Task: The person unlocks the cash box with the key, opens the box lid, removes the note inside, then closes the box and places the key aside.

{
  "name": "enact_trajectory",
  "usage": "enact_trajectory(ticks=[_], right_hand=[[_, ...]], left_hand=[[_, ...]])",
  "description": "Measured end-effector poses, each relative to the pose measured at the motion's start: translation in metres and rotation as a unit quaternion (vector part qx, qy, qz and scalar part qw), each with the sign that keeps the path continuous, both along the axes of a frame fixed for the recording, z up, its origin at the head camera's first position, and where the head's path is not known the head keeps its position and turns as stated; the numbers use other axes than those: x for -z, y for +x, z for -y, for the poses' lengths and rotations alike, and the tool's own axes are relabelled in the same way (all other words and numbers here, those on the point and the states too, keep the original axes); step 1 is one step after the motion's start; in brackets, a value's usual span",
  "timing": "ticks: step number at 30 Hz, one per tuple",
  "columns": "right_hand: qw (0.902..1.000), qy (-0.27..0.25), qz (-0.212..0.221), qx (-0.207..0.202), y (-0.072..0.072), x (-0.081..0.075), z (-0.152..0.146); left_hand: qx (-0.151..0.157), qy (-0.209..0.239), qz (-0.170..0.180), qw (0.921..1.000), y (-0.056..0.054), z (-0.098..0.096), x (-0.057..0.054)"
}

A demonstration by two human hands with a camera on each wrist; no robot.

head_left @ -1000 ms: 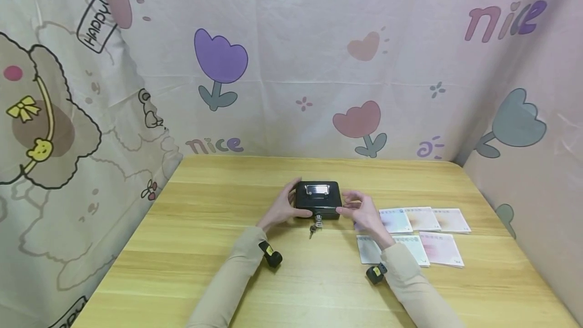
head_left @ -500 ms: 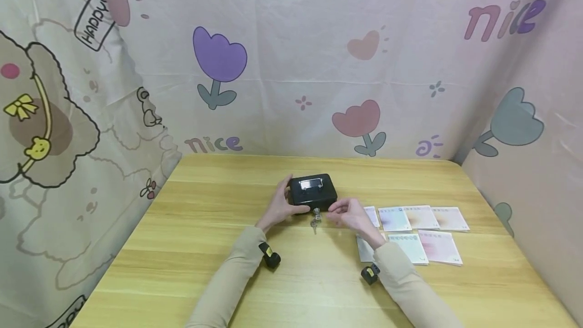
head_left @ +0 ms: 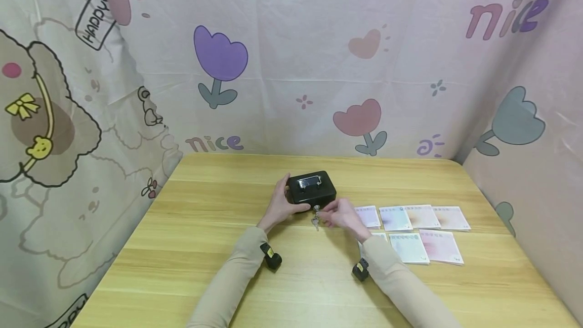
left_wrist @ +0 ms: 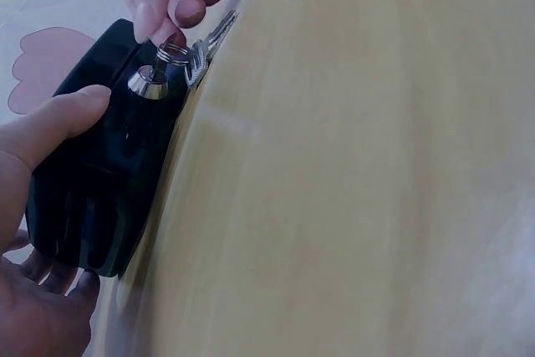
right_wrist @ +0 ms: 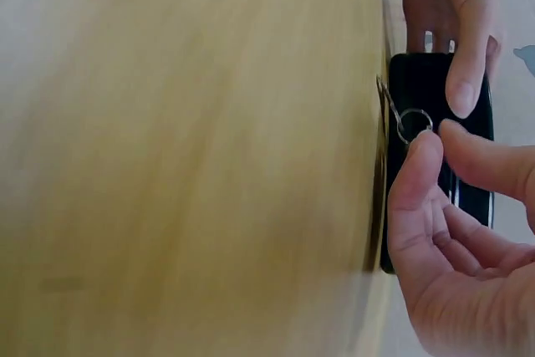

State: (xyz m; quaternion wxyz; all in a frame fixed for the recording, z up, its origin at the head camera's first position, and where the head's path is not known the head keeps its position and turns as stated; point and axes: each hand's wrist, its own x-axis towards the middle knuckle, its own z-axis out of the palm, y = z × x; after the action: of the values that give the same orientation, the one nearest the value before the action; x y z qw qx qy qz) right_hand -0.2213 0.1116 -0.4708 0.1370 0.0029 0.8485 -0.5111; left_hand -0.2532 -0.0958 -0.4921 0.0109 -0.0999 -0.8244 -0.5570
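A black cash box with a silver top handle sits on the table, turned a little. My left hand grips its left end, thumb along the front and fingers behind, as the left wrist view also shows. At the front is a round silver lock with a key in it, its bow mostly hidden by fingers. My right hand pinches that key between thumb and forefinger. A second key hangs from the key ring below the lock.
To the right lie two rows of paper notes in small stacks, among them a pink stack and a pale green stack. The wooden table ends at a printed cloth backdrop.
The box has turned and shifted slightly left and back, with my left hand still on it. My right hand has left the box's right side and come to the key at the lock.
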Motion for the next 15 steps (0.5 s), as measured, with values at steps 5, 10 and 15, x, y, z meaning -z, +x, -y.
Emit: enact_trajectory(ticks=[5, 10, 15], right_hand=[[0.9999, 0.009, 0.013, 0.005, -0.0031, 0.0040, 0.0042], [0.9999, -0.003, 0.012, 0.011, -0.0022, 0.0058, 0.0047], [0.9998, -0.016, 0.003, 0.013, -0.0017, 0.0077, 0.0045]], left_hand=[[-0.004, 0.000, 0.000, 1.0000, -0.0011, -0.0005, 0.0016], [-0.006, -0.003, -0.001, 1.0000, 0.0002, -0.0005, 0.0019], [-0.008, -0.003, -0.002, 1.0000, 0.0010, -0.0001, 0.0013]])
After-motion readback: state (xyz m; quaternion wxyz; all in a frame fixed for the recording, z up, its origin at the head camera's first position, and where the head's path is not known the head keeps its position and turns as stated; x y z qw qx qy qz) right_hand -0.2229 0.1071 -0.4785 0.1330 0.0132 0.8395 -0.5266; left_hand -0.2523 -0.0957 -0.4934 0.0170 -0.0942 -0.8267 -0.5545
